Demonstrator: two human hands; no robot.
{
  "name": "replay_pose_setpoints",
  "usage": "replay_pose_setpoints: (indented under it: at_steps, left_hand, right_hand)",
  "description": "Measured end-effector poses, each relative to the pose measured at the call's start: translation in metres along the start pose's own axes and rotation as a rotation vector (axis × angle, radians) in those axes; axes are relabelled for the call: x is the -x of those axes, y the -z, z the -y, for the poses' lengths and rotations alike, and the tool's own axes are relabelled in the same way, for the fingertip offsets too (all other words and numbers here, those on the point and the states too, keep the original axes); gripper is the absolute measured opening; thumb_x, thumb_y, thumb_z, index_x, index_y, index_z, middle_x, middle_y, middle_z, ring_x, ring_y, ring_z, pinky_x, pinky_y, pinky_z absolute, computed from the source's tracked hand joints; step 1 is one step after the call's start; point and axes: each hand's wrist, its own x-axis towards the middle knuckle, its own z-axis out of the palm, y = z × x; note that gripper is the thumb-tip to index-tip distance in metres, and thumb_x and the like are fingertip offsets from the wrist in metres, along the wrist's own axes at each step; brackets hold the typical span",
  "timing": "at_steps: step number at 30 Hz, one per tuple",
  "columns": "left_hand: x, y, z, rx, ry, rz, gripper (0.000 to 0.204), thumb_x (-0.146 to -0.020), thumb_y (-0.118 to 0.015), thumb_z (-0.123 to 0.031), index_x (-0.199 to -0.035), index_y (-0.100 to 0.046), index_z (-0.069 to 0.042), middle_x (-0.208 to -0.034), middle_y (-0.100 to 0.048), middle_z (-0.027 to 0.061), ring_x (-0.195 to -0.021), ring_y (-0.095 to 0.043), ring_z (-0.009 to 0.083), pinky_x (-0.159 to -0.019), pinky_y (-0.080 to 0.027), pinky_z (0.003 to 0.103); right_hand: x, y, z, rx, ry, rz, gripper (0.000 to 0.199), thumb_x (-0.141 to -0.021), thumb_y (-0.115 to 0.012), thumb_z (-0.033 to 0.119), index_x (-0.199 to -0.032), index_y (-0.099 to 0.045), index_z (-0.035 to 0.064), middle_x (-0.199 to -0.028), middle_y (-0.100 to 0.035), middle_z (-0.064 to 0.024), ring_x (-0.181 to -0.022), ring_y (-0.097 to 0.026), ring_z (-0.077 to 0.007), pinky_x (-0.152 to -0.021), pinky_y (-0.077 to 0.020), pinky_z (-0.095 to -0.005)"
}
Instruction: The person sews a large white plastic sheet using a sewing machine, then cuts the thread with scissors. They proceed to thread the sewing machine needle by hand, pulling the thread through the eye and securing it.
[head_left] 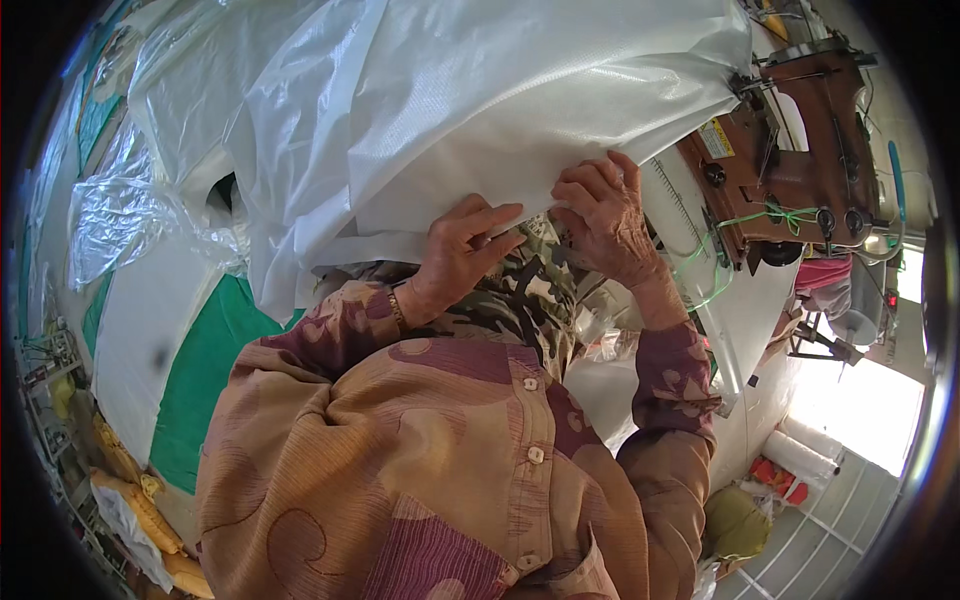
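At near edge of glossy, creased white plastic sheet (540,115): left hand (456,250), right hand (610,225) both pinching it; brown sewing machine (815,165) rightward.

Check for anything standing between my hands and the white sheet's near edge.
Nothing visible does: the left hand and right hand are both at that edge of the white sheet. The brown sewing machine stands to the right, not between them.
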Motion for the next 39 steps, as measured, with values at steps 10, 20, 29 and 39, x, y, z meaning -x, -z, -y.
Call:
replay_pose_setpoints:
  at_steps: [10,20,29,39]
  left_hand:
    - [-0.011,0.007,-0.007,-0.134,-0.239,-0.067,0.014,-0.082,-0.068,0.002,-0.096,-0.068,0.001,-0.076,-0.059,0.0098,-0.062,-0.059,0.0205,-0.055,-0.047,0.030]
    - [-0.007,0.022,-0.018,-0.183,-0.324,0.056,0.030,-0.083,-0.061,0.003,-0.113,-0.064,-0.001,-0.076,-0.054,0.0126,-0.062,-0.057,0.0272,-0.055,-0.045,0.037]
    - [-0.014,0.027,-0.035,-0.143,-0.296,0.291,0.028,-0.086,-0.064,-0.001,-0.113,-0.062,-0.002,-0.071,-0.056,0.0110,-0.054,-0.053,0.0223,-0.051,-0.042,0.033]
    - [-0.020,0.017,-0.050,-0.126,-0.295,0.365,0.019,-0.079,-0.060,0.003,-0.097,-0.068,0.000,-0.066,-0.054,0.0125,-0.053,-0.052,0.0231,-0.052,-0.043,0.032]
  right_hand:
    - [-0.008,0.016,0.004,0.037,0.038,0.028,0.015,-0.076,-0.067,0.012,-0.090,-0.061,0.0110,-0.089,-0.057,-0.0031,-0.093,-0.055,-0.0233,-0.094,-0.0354,-0.0426]
    - [-0.010,0.048,-0.030,-0.083,-0.138,-0.015,0.007,-0.081,-0.066,0.014,-0.087,-0.066,0.0109,-0.086,-0.063,-0.0029,-0.091,-0.058,-0.0207,-0.099,-0.0328,-0.0421]
    - [-0.004,0.066,-0.070,0.067,-0.095,-0.083,0.014,-0.083,-0.069,0.023,-0.090,-0.068,0.0109,-0.088,-0.066,-0.0010,-0.099,-0.057,-0.0201,-0.105,-0.0265,-0.0413]
    - [0.000,0.076,-0.097,0.469,-0.111,-0.355,0.036,-0.077,-0.073,0.031,-0.102,-0.060,0.0097,-0.093,-0.060,-0.0032,-0.097,-0.054,-0.0210,-0.096,-0.0340,-0.0406]
